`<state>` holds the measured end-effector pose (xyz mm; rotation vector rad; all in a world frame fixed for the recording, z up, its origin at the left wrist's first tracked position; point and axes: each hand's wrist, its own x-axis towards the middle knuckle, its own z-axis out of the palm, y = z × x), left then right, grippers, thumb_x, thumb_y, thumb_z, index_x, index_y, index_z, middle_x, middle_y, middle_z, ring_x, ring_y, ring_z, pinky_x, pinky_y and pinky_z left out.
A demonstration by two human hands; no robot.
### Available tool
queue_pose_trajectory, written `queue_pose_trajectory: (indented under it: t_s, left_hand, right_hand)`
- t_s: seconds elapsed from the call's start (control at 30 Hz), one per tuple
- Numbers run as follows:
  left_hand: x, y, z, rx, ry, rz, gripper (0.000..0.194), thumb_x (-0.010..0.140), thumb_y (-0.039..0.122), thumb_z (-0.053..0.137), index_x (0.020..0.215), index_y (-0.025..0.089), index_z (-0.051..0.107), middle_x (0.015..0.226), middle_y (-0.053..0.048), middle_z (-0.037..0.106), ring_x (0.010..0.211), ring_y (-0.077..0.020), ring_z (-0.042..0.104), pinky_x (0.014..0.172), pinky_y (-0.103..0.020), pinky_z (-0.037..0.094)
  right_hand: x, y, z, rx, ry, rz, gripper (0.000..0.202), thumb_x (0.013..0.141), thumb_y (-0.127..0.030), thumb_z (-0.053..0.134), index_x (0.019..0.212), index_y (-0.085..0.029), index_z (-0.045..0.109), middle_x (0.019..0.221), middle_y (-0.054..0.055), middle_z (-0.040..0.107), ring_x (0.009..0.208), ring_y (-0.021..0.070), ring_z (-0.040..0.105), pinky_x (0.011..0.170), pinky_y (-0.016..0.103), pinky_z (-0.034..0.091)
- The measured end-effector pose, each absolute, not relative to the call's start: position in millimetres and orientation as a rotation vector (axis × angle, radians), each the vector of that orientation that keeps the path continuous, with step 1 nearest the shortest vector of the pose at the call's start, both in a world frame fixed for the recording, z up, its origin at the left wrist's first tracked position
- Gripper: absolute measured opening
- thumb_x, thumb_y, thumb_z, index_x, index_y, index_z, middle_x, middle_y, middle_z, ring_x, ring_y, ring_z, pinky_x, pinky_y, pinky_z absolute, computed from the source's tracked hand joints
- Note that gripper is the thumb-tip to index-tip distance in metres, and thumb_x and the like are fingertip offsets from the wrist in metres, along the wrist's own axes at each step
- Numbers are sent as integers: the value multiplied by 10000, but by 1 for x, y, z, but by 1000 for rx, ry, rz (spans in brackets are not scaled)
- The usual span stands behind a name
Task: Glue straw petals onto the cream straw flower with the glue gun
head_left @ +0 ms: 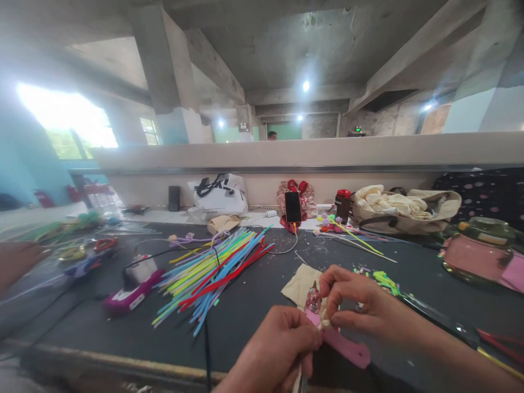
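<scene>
Near the table's front edge, my left hand (282, 335) is closed, fingers pressed together on a cream strip (326, 321) beside a pink tool handle (347, 349). From the right, my right hand (360, 300) pinches the same cream strip, thumb and forefinger bent over it. Between the hands lies a clear glittery piece (313, 300) at the pink tool's upper end. Beneath them is a beige cloth (298, 284). My fingers partly hide the strip and the tool, so their exact contact is unclear.
Colourful pipe-like sticks (221, 267) and a purple power strip (133, 292) lie left. A phone (292, 207) stands behind. Right are green cut pieces (385, 282), a pink-filled jar (477, 251) and red-handled scissors (499, 346). Another person's hand (18, 262) is far left.
</scene>
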<state>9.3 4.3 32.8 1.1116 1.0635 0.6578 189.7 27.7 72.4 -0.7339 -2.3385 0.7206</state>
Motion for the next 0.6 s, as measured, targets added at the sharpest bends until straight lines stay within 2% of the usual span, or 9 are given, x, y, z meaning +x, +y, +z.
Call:
queue_pose_trajectory:
  t_s: [0.43, 0.6]
  left_hand:
    - [14, -1, 32, 1113, 1128, 717, 184, 614, 257, 588, 482, 165, 498, 278, 76, 413, 235, -30, 226, 323, -204, 56]
    - [15, 1, 21, 1195, 1169, 754, 181, 633, 246, 584, 492, 167, 502, 300, 73, 430, 274, -47, 306, 341, -189, 138]
  right_hand:
    - [190, 34, 72, -753, -2441, 659, 74, 768, -127, 570, 739, -169, 624, 923, 17, 520, 854, 137, 528, 754, 273, 421]
    - [189, 35, 71, -747, -2474, 636, 76, 771, -133, 560, 763, -172, 625, 923, 24, 531, 848, 143, 524, 742, 276, 423]
